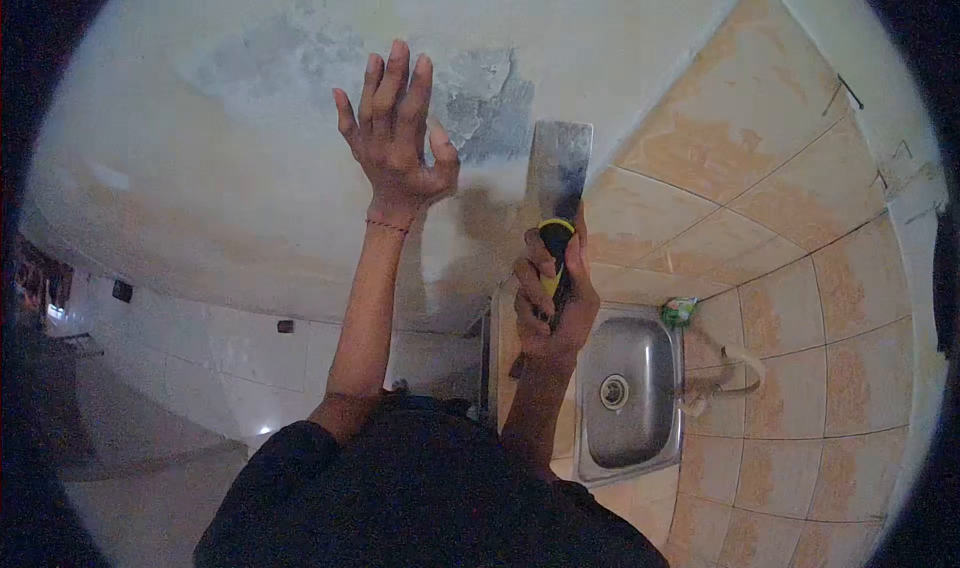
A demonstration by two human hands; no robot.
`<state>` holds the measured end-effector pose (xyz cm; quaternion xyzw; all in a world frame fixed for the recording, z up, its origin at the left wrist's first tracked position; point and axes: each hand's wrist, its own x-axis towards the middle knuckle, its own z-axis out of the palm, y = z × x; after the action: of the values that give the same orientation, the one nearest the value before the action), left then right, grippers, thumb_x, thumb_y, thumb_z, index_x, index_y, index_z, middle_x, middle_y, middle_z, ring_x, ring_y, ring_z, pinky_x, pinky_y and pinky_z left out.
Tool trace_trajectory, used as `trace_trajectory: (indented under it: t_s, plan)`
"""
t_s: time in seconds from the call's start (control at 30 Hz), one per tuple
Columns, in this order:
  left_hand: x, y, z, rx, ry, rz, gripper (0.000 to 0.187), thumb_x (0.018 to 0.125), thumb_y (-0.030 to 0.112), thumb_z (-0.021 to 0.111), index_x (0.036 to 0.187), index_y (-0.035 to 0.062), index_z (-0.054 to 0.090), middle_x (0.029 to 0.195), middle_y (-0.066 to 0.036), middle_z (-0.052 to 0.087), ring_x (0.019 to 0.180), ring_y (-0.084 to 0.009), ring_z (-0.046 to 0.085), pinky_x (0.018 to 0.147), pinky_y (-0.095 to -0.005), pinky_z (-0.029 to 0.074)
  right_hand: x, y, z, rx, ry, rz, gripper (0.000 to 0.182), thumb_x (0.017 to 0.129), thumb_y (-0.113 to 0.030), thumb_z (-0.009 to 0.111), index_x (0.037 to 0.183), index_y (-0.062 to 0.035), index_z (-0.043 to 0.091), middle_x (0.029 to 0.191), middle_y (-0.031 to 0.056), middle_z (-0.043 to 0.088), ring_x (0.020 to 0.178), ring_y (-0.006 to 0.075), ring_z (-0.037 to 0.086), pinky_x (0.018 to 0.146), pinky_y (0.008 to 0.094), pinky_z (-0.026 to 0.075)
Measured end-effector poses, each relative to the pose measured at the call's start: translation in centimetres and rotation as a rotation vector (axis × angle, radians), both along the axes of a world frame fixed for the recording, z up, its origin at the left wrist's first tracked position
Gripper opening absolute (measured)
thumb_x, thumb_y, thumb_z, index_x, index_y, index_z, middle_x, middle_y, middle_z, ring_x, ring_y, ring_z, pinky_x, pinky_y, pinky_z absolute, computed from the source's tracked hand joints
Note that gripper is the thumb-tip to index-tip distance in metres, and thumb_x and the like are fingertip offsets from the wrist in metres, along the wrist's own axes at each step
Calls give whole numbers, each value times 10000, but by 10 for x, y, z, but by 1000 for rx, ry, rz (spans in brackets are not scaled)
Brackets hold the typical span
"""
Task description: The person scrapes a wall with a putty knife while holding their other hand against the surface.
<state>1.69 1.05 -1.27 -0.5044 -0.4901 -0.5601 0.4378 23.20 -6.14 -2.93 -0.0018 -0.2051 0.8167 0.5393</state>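
My left hand (393, 138) is raised against the pale wall (280, 198), fingers stretched out and spread, with a thin cord round the wrist. Behind and beside its fingers the wall has a rough grey patch (500, 118) where the paint has come off. In my right hand (560, 303) is a putty knife (562, 163) with a black and yellow handle. Its wide metal blade points up, beside the right end of the grey patch and near the edge of the tiles. My right fingers wrap round the handle.
Below my right hand is a steel sink (640, 398) with a round drain. A green packet (679, 312) lies at its far corner, and a curved pale tap (740, 368) reaches out from the right. Orange and cream tiles (780, 248) cover the right-hand wall.
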Motion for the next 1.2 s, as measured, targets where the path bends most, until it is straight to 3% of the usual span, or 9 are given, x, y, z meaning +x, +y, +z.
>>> trace_trajectory:
  t_s: [0.33,0.43,1.03,1.2]
  plan:
    - [1,1,-1,-3,-18,9,582,873,288,436,1424,140,555,1505,-69,505,1447,-261,385,1247,-490,49,-7,-5,3,38,-27,-52,504,1078,-233,419,1563,-223,282,833,76,374,481,91,349,272,176,348]
    - [0,1,1,1,-22,-1,576,878,289,432,1420,142,559,1505,-68,505,1445,-260,387,1247,-492,51,-8,-2,13,74,-93,-60,616,1050,-323,499,1578,-182,215,803,45,442,437,73,381,277,190,363]
    - [0,3,-2,6,-26,12,532,971,354,367,1427,151,552,1493,-68,516,1444,-256,388,1241,-504,66,-9,-2,11,82,-118,-62,673,1038,-328,516,1590,-175,162,804,54,454,434,70,383,281,184,361]
    - [-1,3,-4,-2,-28,6,528,970,351,374,1427,156,551,1493,-68,517,1440,-257,392,1241,-504,66,2,-3,8,-2,30,59,631,1052,-274,486,1588,-205,159,826,68,427,454,74,396,280,180,367]
